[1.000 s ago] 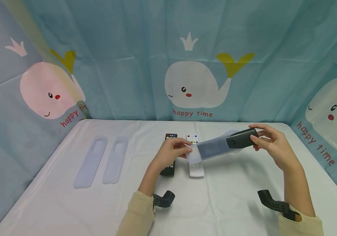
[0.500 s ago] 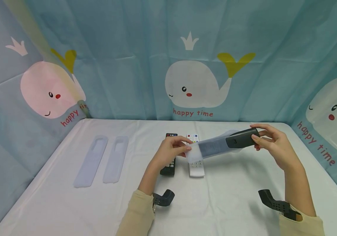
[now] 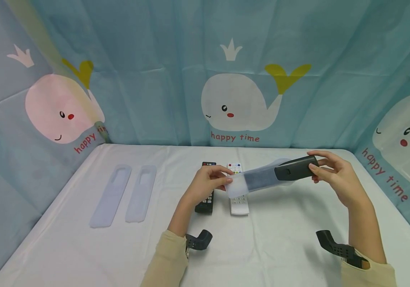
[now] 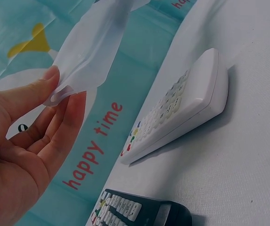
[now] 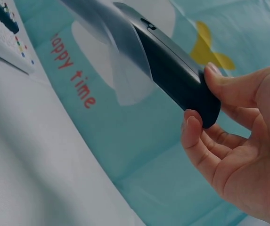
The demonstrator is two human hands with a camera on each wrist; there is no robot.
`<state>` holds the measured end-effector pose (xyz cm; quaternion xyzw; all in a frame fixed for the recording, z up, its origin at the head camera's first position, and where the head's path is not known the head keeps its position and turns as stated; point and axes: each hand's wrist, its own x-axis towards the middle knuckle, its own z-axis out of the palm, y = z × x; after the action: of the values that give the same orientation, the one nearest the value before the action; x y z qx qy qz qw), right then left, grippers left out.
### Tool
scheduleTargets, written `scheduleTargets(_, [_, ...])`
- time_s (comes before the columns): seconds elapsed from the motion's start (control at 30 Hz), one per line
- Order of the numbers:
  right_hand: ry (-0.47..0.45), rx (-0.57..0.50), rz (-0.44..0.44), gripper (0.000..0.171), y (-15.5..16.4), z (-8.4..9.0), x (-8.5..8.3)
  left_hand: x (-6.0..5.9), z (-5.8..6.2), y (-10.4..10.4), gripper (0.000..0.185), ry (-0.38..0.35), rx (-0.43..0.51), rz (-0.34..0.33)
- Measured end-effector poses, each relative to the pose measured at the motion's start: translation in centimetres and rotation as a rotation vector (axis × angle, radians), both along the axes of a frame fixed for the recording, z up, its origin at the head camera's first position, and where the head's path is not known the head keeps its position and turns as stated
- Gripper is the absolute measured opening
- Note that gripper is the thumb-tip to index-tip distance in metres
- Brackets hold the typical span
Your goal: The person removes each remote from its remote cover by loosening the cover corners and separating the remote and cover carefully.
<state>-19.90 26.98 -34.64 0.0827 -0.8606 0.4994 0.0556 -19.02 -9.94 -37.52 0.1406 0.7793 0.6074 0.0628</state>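
Above the table a black remote control (image 3: 295, 169) is partly inside a translucent silicone remote cover (image 3: 236, 185). My right hand (image 3: 335, 175) pinches the bare end of this remote between thumb and fingers. The closed end of the cover is pinched by my left hand (image 3: 205, 184). In the right wrist view, the remote's back with its battery lid latch (image 5: 148, 23) sticks out of the cover's wide mouth (image 5: 125, 52). The left wrist view has the cover's tip (image 4: 78, 75) held between thumb and fingers, a small hole near its corner.
Below the left hand lie a black remote (image 3: 205, 206) and a white remote (image 3: 239, 207), buttons up. Two more translucent covers (image 3: 110, 199) lie flat on the left side of the white table. A blue whale-print curtain (image 3: 154, 99) hangs behind.
My right hand has shifted slightly to the right with the black remote, and a little more of the remote shows outside the cover. The left hand keeps its pinch, almost still.
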Motion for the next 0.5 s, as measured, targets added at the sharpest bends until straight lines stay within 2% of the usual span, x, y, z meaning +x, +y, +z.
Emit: scheduleTargets(0.5, [0.009, -0.022, -0.021, 0.037, 0.54, -0.06, 0.05, -0.22, -0.01, -0.38, 0.023, -0.001, -0.014, 0.01])
